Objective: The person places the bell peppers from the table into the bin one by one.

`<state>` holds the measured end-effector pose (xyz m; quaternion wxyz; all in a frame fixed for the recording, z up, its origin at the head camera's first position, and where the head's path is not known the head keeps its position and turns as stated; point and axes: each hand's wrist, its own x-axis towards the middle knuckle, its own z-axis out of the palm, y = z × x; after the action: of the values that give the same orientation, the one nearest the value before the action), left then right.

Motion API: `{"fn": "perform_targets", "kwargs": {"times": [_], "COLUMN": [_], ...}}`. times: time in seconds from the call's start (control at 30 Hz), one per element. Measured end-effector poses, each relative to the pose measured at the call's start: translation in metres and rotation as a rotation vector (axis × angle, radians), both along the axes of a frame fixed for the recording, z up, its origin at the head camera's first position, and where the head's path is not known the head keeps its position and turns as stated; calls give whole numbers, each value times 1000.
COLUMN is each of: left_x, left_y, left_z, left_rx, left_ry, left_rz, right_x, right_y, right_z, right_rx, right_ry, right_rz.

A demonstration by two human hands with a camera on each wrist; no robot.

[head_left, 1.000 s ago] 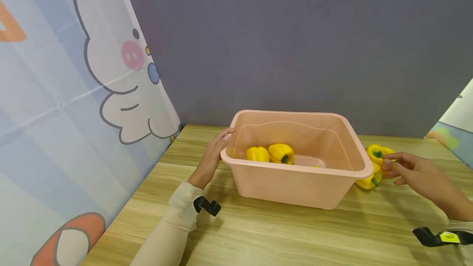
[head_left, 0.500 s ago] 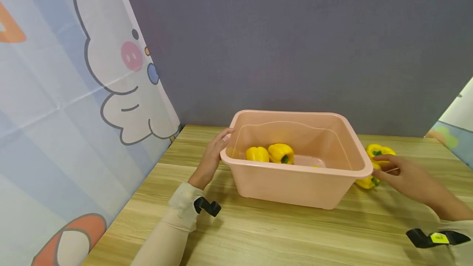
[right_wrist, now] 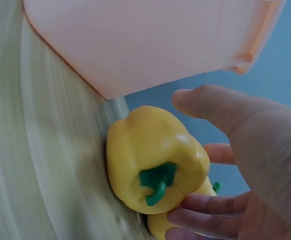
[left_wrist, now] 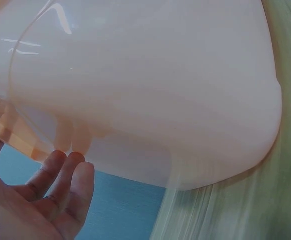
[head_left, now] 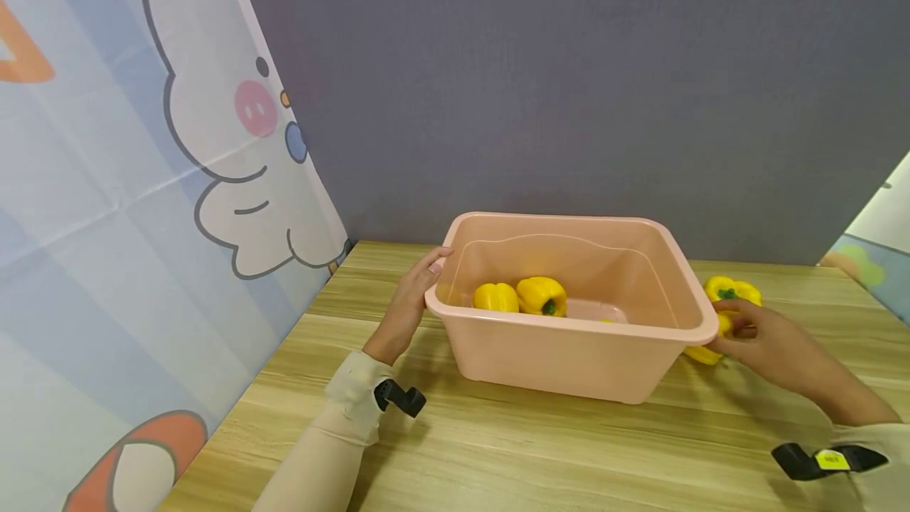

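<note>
A pink plastic tub [head_left: 554, 358] stands on the wooden table. My left hand [head_left: 407, 303] is at its left side, fingers on the outer wall just below the rim; the left wrist view shows the fingertips [left_wrist: 75, 157] against the plastic. Beyond the tub's right end, my right hand [head_left: 771, 342] reaches around a yellow bell pepper [right_wrist: 155, 157] with a green stem. Its thumb [right_wrist: 200, 100] stands apart from the pepper, while the other fingers lie along the far side. Another yellow bell pepper [head_left: 739, 291] sits just behind, partly hidden in the right wrist view.
Inside the tub lie two yellow bell peppers, one on the left [head_left: 495, 298] and one beside it [head_left: 540, 295]; a sliver of yellow shows over the front rim. A grey panel [head_left: 569, 85] rises behind the table [head_left: 540, 449]. A cartoon-printed sheet [head_left: 142, 204] hangs at left.
My right hand has moved left and closer to the nearer pepper beside the tub, its fingers now around it. My left hand and the tub have stayed in place.
</note>
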<state>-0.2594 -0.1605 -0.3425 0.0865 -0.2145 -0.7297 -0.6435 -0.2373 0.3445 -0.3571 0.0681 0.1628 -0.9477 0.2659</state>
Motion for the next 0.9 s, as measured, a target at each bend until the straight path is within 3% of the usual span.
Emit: {"fn": "perform_targets", "kwargs": {"times": [0.4,0.9], "left_x": [-1,-2], "left_y": [0,0], "left_z": [-1,-2], "left_rx": [-8,-9], "left_ry": [1,18], "left_rz": [0,-9], "right_x": [-1,-5], "right_y": [-4,0], "right_z": [-5,-10], "right_rx": [45,28], "right_ry": [31,52], "right_rz": [-37,12]}}
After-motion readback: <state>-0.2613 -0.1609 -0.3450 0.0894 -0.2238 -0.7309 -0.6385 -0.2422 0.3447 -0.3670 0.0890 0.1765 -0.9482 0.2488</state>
